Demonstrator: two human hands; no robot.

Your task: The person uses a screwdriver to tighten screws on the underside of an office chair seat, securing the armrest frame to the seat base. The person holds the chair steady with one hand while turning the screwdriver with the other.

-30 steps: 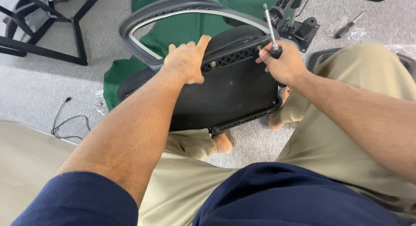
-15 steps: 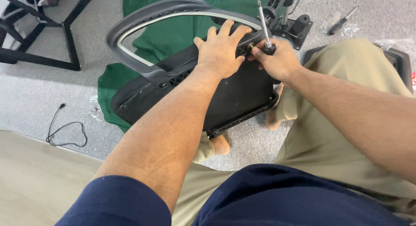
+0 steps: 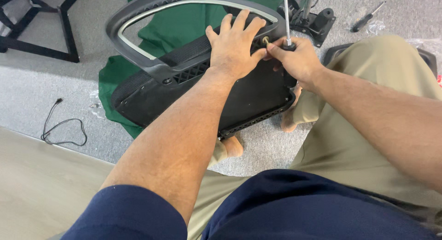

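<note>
Pressing left hand (image 3: 235, 46) on chair seat (image 3: 198, 92), right hand (image 3: 294, 60) clutching screwdriver (image 3: 287, 19)

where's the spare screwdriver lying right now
In the head view, the spare screwdriver lies on the grey carpet at top right, beyond the right hand, beside the black chair mechanism.
</note>
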